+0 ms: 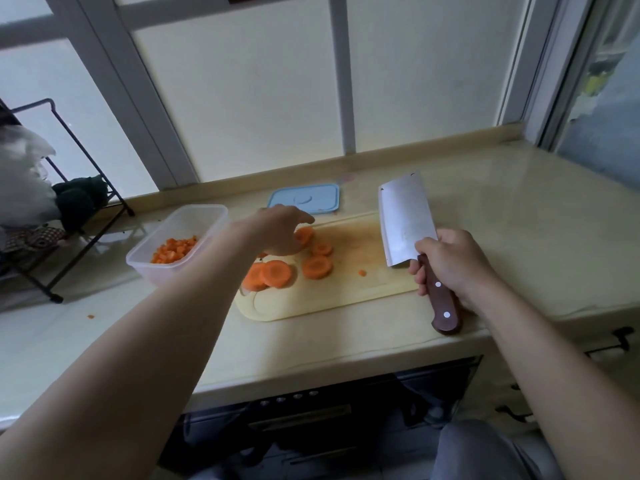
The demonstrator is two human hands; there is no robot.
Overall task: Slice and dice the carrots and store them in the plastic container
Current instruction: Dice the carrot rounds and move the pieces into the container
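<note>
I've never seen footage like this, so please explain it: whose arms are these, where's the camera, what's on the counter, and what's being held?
There is no machine here. This is one picture from a camera worn on a person's head, looking down at their own bare arms. The right hand grips a cleaver by its wooden handle, with the blade over the board's right end. The left hand reaches onto carrot slices on the board; I can't tell whether it grips one. Left of the board is an open container holding diced carrot. A blue lid lies behind the board.
</note>
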